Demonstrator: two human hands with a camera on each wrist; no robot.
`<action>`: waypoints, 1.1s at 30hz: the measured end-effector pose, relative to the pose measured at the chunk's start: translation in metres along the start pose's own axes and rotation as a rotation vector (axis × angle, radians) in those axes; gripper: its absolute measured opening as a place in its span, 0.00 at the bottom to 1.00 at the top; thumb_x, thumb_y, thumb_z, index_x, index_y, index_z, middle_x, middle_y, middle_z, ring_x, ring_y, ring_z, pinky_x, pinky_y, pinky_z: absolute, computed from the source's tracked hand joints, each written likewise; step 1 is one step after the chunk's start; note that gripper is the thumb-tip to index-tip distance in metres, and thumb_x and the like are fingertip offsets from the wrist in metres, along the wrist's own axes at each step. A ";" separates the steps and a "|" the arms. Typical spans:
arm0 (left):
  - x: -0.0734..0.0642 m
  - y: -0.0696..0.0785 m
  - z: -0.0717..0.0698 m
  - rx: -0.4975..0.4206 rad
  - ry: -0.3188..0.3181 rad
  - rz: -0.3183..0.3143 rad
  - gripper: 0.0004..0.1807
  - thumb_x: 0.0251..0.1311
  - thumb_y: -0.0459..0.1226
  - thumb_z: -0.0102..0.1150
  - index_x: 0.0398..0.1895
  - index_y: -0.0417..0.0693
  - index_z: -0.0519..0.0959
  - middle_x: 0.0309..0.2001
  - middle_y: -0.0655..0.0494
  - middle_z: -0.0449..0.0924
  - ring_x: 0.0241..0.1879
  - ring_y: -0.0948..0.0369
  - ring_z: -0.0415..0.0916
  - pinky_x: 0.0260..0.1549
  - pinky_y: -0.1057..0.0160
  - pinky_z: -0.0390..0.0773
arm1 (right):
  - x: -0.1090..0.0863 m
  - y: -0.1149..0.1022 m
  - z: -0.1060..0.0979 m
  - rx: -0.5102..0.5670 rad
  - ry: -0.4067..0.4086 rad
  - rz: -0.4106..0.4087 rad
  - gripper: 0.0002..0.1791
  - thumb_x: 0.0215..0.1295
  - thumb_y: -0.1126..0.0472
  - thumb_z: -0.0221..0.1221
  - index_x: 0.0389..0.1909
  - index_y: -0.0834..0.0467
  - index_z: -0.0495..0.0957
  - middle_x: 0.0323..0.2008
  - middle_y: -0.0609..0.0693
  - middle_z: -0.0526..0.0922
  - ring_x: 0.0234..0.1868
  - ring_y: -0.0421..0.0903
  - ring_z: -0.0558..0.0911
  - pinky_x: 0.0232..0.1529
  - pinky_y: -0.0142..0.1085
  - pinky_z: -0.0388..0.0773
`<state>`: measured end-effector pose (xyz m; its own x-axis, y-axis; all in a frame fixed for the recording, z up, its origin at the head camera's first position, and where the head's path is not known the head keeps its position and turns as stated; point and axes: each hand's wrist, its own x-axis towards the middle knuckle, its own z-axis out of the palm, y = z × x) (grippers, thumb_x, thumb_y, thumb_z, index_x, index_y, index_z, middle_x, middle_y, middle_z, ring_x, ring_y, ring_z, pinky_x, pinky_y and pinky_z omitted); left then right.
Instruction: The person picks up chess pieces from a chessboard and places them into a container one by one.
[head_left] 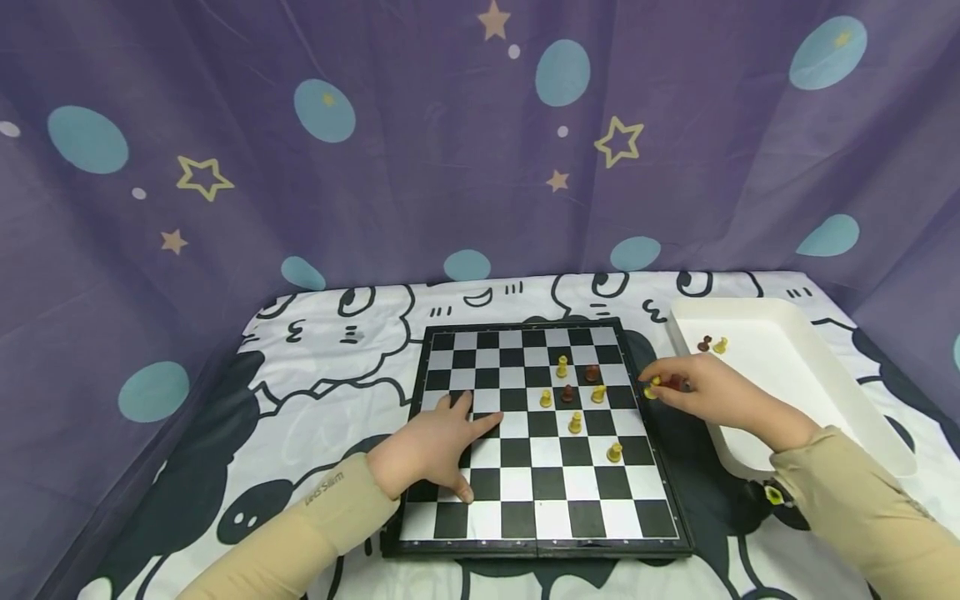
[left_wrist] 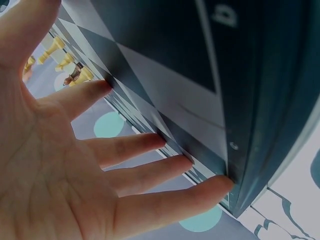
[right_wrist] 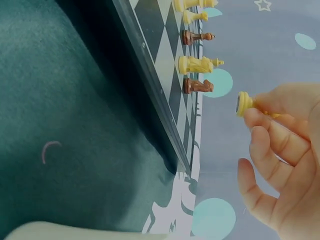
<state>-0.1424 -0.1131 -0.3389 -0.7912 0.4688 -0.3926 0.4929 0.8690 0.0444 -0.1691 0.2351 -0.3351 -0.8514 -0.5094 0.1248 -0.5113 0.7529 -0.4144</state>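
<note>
Between thumb and fingertips, my right hand (head_left: 701, 387) pinches a yellow chess piece (right_wrist: 244, 104), held just off the right edge of the chessboard (head_left: 514, 522). Its round base faces the board in the right wrist view. A reddish-brown bit shows beneath those fingers in the head view. My left hand (head_left: 435, 442) rests on the board's left side with its fingers spread, fingertips at the squares. Several yellow pieces, one a yellow pawn (head_left: 615, 453), stand on the right half of the board. Two brown pieces stand among them, one a brown knight (right_wrist: 197, 86).
A white tray (head_left: 813, 383) lies right of the board, partly behind my right forearm. In it are a small brown piece (head_left: 704, 342) and a yellow piece (head_left: 721, 345). A cartoon-print cloth (head_left: 322, 417) covers the table, and a purple curtain (head_left: 420, 192) hangs behind.
</note>
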 end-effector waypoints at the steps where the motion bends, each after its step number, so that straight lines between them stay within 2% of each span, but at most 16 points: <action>1: 0.000 0.000 0.000 0.002 -0.001 0.000 0.58 0.29 0.58 0.74 0.70 0.66 0.56 0.70 0.38 0.52 0.65 0.39 0.57 0.52 0.46 0.72 | 0.000 0.000 -0.001 -0.003 0.011 -0.009 0.10 0.56 0.67 0.60 0.40 0.60 0.81 0.24 0.40 0.78 0.24 0.32 0.70 0.24 0.29 0.69; 4: 0.001 -0.001 0.000 -0.001 0.000 -0.001 0.58 0.29 0.58 0.74 0.70 0.66 0.57 0.70 0.38 0.52 0.65 0.39 0.56 0.52 0.46 0.72 | 0.000 0.000 -0.006 -0.012 0.033 -0.017 0.11 0.56 0.68 0.61 0.41 0.60 0.80 0.24 0.41 0.78 0.25 0.32 0.71 0.24 0.29 0.69; 9: 0.001 -0.001 0.000 -0.006 0.002 -0.002 0.58 0.29 0.57 0.75 0.70 0.66 0.57 0.70 0.38 0.53 0.65 0.39 0.57 0.52 0.45 0.72 | -0.001 0.001 -0.010 -0.028 0.065 0.017 0.10 0.56 0.67 0.61 0.40 0.59 0.80 0.24 0.41 0.78 0.24 0.33 0.72 0.25 0.29 0.69; 13: 0.000 -0.001 -0.001 -0.013 0.001 -0.004 0.58 0.29 0.57 0.75 0.70 0.65 0.57 0.70 0.38 0.52 0.66 0.39 0.56 0.52 0.45 0.72 | -0.002 0.003 -0.013 -0.019 0.103 -0.001 0.10 0.56 0.67 0.62 0.38 0.60 0.75 0.23 0.42 0.80 0.22 0.31 0.73 0.24 0.29 0.69; 18: 0.000 0.000 0.000 -0.017 -0.003 0.000 0.58 0.29 0.57 0.75 0.70 0.65 0.57 0.70 0.38 0.52 0.66 0.39 0.56 0.52 0.45 0.72 | -0.004 0.003 -0.014 0.001 0.110 0.004 0.11 0.57 0.66 0.62 0.38 0.60 0.69 0.23 0.45 0.82 0.21 0.30 0.71 0.22 0.29 0.68; 27: 0.002 -0.001 0.002 -0.006 -0.001 0.001 0.59 0.28 0.58 0.74 0.70 0.66 0.57 0.69 0.39 0.53 0.65 0.39 0.57 0.53 0.45 0.72 | -0.006 0.008 -0.016 -0.019 0.127 0.018 0.11 0.56 0.66 0.63 0.31 0.56 0.68 0.23 0.42 0.78 0.24 0.32 0.71 0.24 0.30 0.68; 33: 0.001 -0.001 0.000 0.002 0.000 -0.002 0.58 0.28 0.58 0.74 0.70 0.66 0.57 0.69 0.39 0.53 0.65 0.39 0.57 0.52 0.45 0.72 | -0.010 0.017 -0.020 -0.043 0.185 -0.002 0.11 0.54 0.67 0.63 0.30 0.55 0.69 0.22 0.41 0.75 0.23 0.30 0.69 0.23 0.29 0.66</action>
<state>-0.1435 -0.1135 -0.3395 -0.7920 0.4673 -0.3928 0.4921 0.8695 0.0422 -0.1721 0.2616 -0.3252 -0.8552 -0.4291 0.2907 -0.5145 0.7708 -0.3757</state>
